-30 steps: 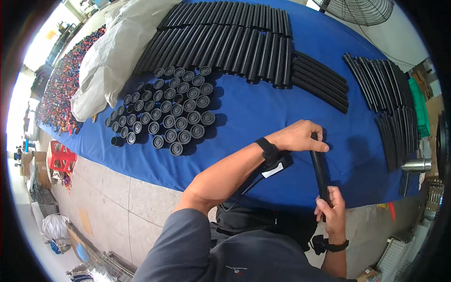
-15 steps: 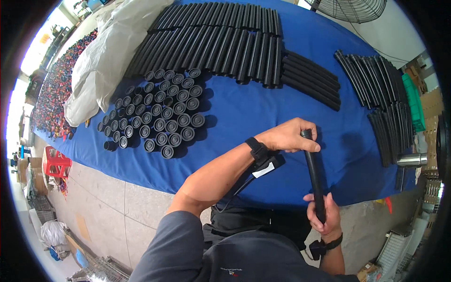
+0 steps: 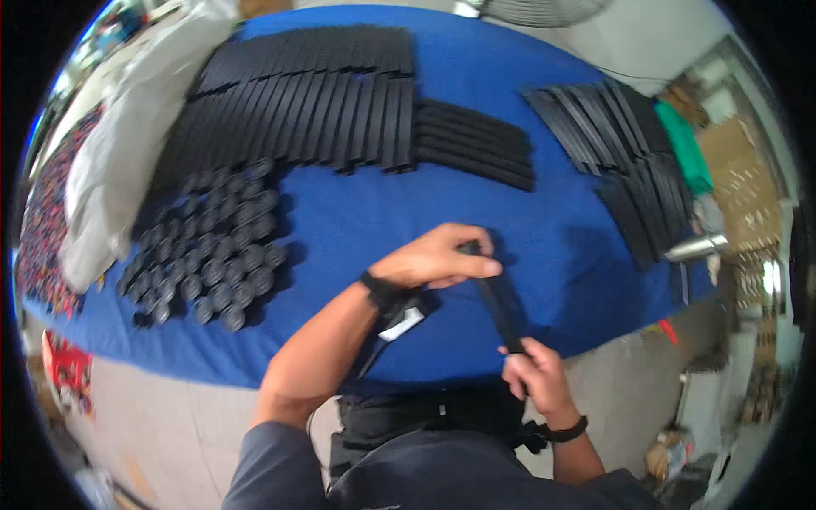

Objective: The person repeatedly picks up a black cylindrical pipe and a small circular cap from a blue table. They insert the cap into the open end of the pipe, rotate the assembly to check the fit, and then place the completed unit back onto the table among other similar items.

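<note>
Your left hand [image 3: 438, 259] has its fingers clamped on the top of a black tube [image 3: 497, 306]. Your right hand [image 3: 534, 378] grips its lower end over the blue bench [image 3: 357, 229].

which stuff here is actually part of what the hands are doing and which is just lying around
In use:
- black tube, held at both ends
- left hand on its far end
- right hand on its near end

Lying about:
- rows of black tubes
- cluster of round black caps
- flat black strips
- white bag
- blue table cover
</note>
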`<control>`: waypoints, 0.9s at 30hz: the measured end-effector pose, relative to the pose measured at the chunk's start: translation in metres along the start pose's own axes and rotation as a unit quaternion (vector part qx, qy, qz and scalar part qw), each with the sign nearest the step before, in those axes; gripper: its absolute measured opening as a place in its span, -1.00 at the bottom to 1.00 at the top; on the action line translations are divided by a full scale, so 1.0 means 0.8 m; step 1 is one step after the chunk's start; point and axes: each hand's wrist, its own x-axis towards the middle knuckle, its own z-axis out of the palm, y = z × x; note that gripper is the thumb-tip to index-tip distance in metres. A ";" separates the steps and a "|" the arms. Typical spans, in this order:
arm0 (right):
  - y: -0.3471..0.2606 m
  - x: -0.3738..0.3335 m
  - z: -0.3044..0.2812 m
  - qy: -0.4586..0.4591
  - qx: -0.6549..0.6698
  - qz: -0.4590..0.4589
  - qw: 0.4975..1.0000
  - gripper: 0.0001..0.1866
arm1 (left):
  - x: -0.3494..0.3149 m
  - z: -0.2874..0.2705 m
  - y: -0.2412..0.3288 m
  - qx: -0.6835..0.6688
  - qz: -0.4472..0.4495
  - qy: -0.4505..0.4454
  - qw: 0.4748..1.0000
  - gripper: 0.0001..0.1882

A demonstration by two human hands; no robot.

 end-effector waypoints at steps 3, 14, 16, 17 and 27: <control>-0.012 -0.002 -0.002 -0.003 0.087 0.034 0.996 -0.60 | 0.006 0.003 0.002 0.012 0.008 0.015 1.000 -0.71; 0.007 0.002 -0.021 -0.168 0.366 0.102 0.910 -0.56 | 0.006 -0.003 -0.009 -0.055 0.006 0.032 0.998 -0.78; 0.005 0.003 -0.023 -0.177 0.365 0.099 0.908 -0.56 | 0.004 -0.004 -0.012 -0.070 0.016 0.030 0.997 -0.77; 0.005 0.004 -0.024 -0.184 0.365 0.098 0.907 -0.56 | 0.003 -0.006 -0.015 -0.064 0.023 0.029 0.997 -0.77; 0.010 0.007 -0.027 -0.196 0.379 0.086 0.901 -0.50 | 0.006 -0.009 -0.020 -0.109 0.048 0.012 0.993 -0.78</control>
